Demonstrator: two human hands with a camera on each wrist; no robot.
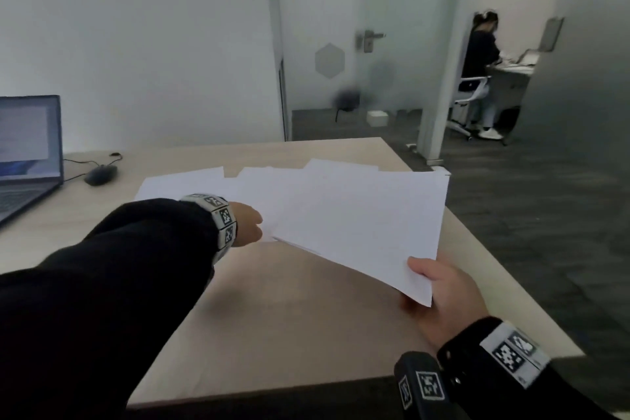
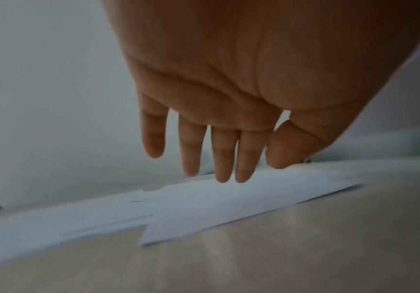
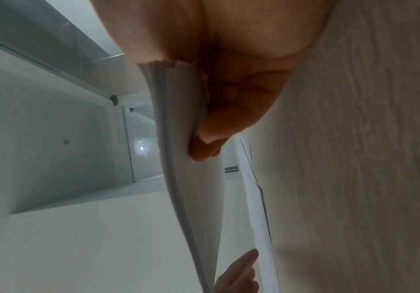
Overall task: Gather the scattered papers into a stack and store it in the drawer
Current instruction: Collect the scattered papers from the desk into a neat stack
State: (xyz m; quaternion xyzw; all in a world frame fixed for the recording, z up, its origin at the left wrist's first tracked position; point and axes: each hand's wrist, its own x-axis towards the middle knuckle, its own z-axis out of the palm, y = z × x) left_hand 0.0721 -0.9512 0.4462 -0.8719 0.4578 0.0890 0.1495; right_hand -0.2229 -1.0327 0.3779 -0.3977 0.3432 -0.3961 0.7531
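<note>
My right hand [image 1: 432, 287] pinches the near right corner of a stack of white papers [image 1: 361, 222], held tilted above the desk. In the right wrist view its thumb and fingers [image 3: 210, 138] curl round the stack's edge [image 3: 191, 182]. My left hand [image 1: 250, 225] reaches in from the left, its fingers hidden behind the held stack. In the left wrist view this hand [image 2: 225, 154] hovers with straight fingers just over loose sheets [image 2: 229, 204] lying on the desk. More loose sheets [image 1: 185, 182] lie spread at the back. No drawer is in view.
A light wooden desk [image 1: 289, 317] has its right edge close to the stack. An open laptop [image 1: 27, 153] and a wired mouse [image 1: 100, 174] sit at the left. Behind a glass partition, a person [image 1: 480, 58] sits at another desk.
</note>
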